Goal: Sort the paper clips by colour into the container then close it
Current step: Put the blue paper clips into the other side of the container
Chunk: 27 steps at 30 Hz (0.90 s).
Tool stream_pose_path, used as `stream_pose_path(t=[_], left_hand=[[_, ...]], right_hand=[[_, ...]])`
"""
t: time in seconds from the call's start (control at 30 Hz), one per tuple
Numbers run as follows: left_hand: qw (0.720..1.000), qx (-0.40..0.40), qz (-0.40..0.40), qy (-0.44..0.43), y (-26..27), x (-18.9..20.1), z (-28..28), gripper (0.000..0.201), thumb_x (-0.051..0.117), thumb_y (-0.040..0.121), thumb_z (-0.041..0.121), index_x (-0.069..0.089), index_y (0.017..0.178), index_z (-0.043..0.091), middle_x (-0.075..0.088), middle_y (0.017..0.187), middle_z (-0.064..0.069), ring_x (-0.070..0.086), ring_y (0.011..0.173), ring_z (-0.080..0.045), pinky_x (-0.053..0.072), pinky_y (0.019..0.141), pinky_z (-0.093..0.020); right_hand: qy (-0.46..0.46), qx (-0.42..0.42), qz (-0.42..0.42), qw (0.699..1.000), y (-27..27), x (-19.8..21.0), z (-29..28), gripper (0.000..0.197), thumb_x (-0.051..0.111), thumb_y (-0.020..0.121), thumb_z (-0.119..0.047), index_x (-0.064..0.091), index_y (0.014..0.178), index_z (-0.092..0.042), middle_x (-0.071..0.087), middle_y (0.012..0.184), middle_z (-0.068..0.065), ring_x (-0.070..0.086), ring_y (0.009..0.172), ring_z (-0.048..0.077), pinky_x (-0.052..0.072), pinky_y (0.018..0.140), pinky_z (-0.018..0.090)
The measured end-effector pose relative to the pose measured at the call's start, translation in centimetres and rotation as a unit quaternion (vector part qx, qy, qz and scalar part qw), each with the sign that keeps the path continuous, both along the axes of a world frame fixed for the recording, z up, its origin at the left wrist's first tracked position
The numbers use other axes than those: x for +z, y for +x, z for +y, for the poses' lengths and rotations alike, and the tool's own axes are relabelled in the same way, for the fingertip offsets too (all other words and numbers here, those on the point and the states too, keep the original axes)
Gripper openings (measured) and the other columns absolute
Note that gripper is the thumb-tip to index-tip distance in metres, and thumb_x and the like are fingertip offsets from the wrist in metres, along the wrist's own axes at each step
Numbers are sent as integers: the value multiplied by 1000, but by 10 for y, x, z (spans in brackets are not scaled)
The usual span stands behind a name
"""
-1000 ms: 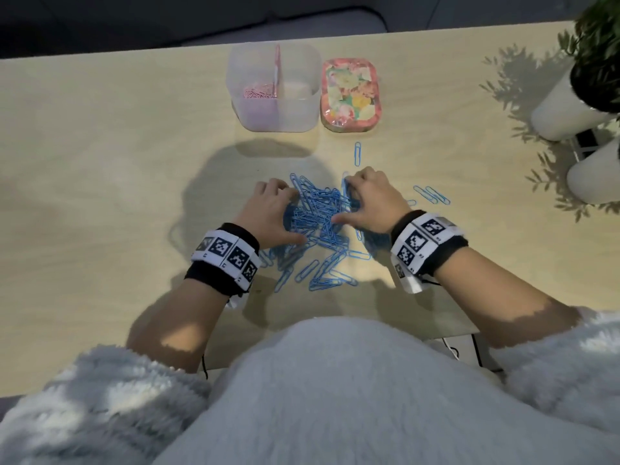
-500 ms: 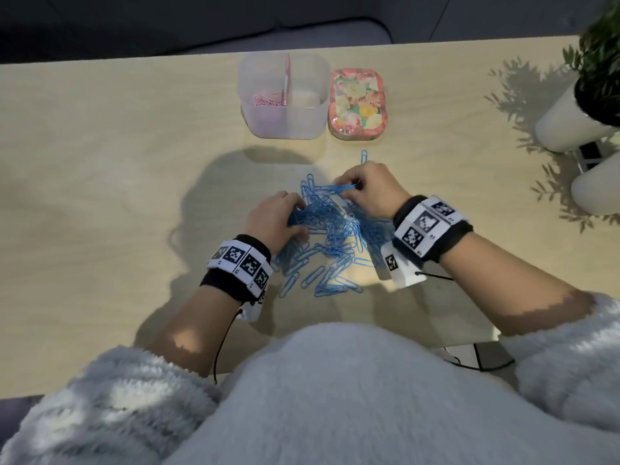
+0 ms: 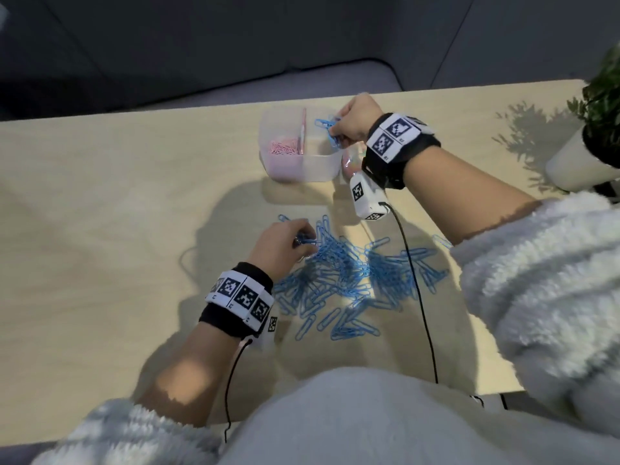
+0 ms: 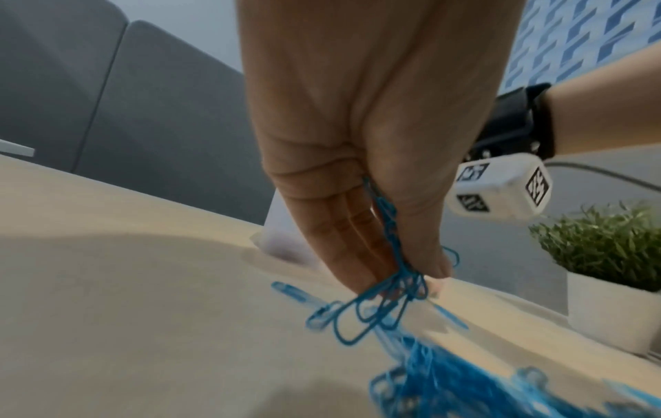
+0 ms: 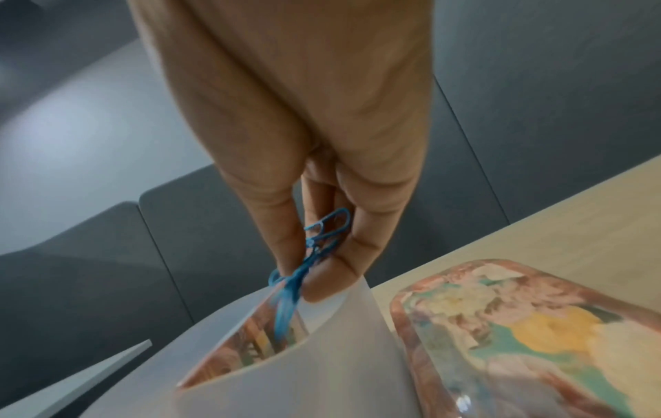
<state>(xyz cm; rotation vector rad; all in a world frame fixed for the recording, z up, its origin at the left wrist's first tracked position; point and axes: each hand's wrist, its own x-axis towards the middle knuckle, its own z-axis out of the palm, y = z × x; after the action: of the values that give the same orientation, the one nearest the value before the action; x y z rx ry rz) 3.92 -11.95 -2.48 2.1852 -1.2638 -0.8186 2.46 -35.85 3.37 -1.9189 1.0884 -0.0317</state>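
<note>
The right hand (image 3: 352,120) is up over the box (image 3: 298,169). Its fingers (image 5: 361,249) and thumb pinch a few blue clips (image 3: 327,127) above the right side of the box. That side shows nothing else in it. The left side holds the pink clips (image 3: 285,148), behind a thin wall in the middle.

The lid (image 5: 536,333) with flowers on it lies flat on the table (image 3: 100,213), just beside the box on the right.

The left hand (image 3: 281,245) is down at the left edge of the big blue pile (image 3: 352,280). Its fingers (image 4: 343,249) are pressed together, and with the thumb they pinch a small tangle (image 4: 375,305) of blue clips, which hangs down to the table.

A plant (image 3: 597,135) in a white pot stands far off to the right.
</note>
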Motion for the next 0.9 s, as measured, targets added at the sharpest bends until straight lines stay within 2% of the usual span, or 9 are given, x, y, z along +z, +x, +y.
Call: stream_pose_path(t=[0.1, 0.2, 0.27, 0.4, 0.57, 0.63, 0.7, 0.77, 0.9], left_hand=[[998, 27, 41, -29, 10, 17, -18, 20, 70, 79, 18, 63, 95, 9, 62, 89, -2, 55, 75, -18, 46, 74, -27], [991, 63, 75, -86, 26, 37, -50, 22, 72, 77, 14, 63, 96, 7, 64, 90, -7, 60, 75, -21, 51, 74, -32], [983, 100, 76, -137, 37, 46, -76, 19, 74, 75, 12, 65, 92, 9, 62, 84, -4, 60, 74, -21, 55, 72, -35], [944, 193, 132, -235, 55, 54, -121, 17, 71, 71, 13, 57, 74, 23, 58, 75, 3, 56, 71, -20, 55, 71, -41], [958, 191, 63, -204, 58, 31, -149, 13, 65, 78, 10, 62, 89, 14, 61, 87, -4, 56, 80, -16, 53, 83, -35], [974, 161, 37, -157, 55, 22, -150, 22, 64, 79, 10, 65, 101, 9, 64, 97, -8, 56, 87, -15, 50, 90, -31], [982, 131, 9, -134, 52, 22, -145, 33, 65, 79, 14, 63, 112, 8, 65, 110, -8, 58, 102, -18, 46, 98, -31], [981, 102, -44, -159, 48, 30, -133, 32, 64, 80, 14, 63, 111, 9, 65, 115, -8, 58, 109, -22, 45, 99, -34], [983, 80, -72, -149, 37, 32, -83, 14, 57, 85, 14, 67, 95, 12, 67, 96, -4, 59, 79, -17, 50, 76, -27]], right_hand=[[-4, -27, -18, 999, 8, -6, 0, 26, 60, 82, -10, 64, 104, 2, 66, 82, 10, 63, 67, 17, 59, 68, 28], [-7, -72, -77, 994, -2, -5, 9, 27, 50, 77, -1, 63, 95, 15, 66, 94, 27, 62, 70, 24, 58, 77, 46], [11, -109, -139, 984, -21, -2, 17, 22, 47, 79, 2, 63, 87, 15, 62, 80, 21, 63, 61, 25, 59, 72, 42], [51, -120, -191, 973, -74, -13, 29, 28, 47, 88, 3, 57, 66, -10, 57, 67, 7, 55, 43, 5, 53, 50, 22], [43, -124, -119, 984, -129, -53, 31, 32, 46, 89, 3, 58, 67, -17, 62, 72, 6, 56, 38, 1, 52, 44, 16], [22, -131, -81, 988, -141, -64, 30, 32, 50, 87, 0, 58, 64, -20, 63, 75, 9, 60, 47, 7, 55, 52, 24], [-12, -130, -41, 991, -147, -72, 28, 26, 52, 84, -4, 61, 65, -19, 66, 82, 8, 64, 68, 20, 55, 72, 37], [-43, -122, -3, 992, -147, -76, 27, 17, 51, 81, -4, 67, 78, -12, 70, 93, 10, 65, 87, 27, 51, 87, 37], [-92, -85, 67, 990, -140, -86, 27, 21, 52, 82, -8, 65, 99, -3, 66, 109, 18, 60, 103, 33, 45, 89, 34]])
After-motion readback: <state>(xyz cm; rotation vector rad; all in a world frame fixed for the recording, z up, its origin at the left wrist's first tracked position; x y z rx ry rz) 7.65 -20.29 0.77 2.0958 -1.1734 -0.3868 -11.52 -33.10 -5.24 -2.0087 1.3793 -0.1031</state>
